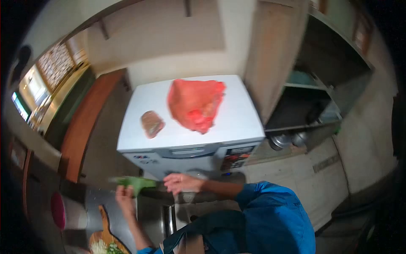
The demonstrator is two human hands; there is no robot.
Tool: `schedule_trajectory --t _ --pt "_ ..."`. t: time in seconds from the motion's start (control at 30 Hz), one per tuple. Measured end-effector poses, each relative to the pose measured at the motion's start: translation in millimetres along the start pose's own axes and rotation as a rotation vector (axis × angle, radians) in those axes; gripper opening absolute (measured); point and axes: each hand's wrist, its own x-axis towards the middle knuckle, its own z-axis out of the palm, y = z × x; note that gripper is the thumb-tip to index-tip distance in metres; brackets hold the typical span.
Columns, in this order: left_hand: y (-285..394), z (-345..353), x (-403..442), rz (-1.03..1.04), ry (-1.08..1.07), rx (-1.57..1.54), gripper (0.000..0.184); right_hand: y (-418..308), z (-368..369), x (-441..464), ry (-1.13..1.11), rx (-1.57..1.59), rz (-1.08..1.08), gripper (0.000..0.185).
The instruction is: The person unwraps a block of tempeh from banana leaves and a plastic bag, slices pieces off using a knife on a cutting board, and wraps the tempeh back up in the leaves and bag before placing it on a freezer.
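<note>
My left hand (125,198) is at the lower left, its fingers closed around the edge of a blurred green item (138,183) above the steel counter by the sink. To its right, my right hand (182,183) is held over the sink's far edge with its fingers apart and nothing visible in it. Below my left hand lies a wooden board (105,233) with chopped white pieces (99,246) and chopped greens (113,249) on it.
Beyond the sink stands a white appliance (152,95), bearing a red bag (192,101) and a small wrapped packet (151,123). A pink-rimmed container (58,211) is at the left. Open shelves with pots (281,141) are at the right.
</note>
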Motion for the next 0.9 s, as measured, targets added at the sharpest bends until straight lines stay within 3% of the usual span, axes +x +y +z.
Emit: schedule_trajectory --t 0.07,0.1,0.23,0.3,0.37,0.43,0.47,0.57,0.63,0.7,0.77,0.83,0.9 --pt "13 107 -53 0.012 -0.283 0.102 0.009 10 0 -66 0.074 0.273 -0.053 0.047" --pt "0 157 -82 0.155 -0.404 0.088 0.013 11 -8 -100 0.082 0.365 -0.083 0.045" --pt "17 296 -205 0.222 -0.796 0.148 0.016 21 -56 -256 0.5 0.248 -0.234 0.031" --pt "39 347 -264 0.426 -0.982 0.237 0.026 36 -66 -341 0.738 0.379 -0.318 0.024" --pt "54 388 -315 0.106 -1.392 0.243 0.035 61 -89 -418 0.928 0.341 -0.292 0.025" --pt "53 434 -374 0.059 -1.563 -0.15 0.041 84 -100 -490 1.064 0.433 -0.344 0.027" --pt "51 452 -399 0.016 -1.627 -0.348 0.044 97 -104 -521 1.123 0.481 -0.361 0.029" --pt "49 500 -439 -0.451 -1.588 -0.356 0.049 130 -132 -589 1.034 0.575 -0.646 0.034" --pt "45 533 -446 -0.403 -1.55 -0.198 0.038 157 -173 -634 1.131 0.251 -0.632 0.036" --pt "28 569 -446 -0.284 -1.593 -0.108 0.032 194 -223 -685 1.211 0.216 -0.642 0.035" --pt "41 602 -447 -0.258 -1.665 -0.02 0.026 226 -266 -747 1.275 0.462 -0.694 0.032" --pt "47 648 -448 -0.259 -1.726 0.007 0.027 234 -262 -845 1.262 0.576 -0.869 0.053" --pt "78 709 -462 -0.233 -1.843 0.055 0.03 138 -224 -934 1.922 0.181 -0.444 0.026"
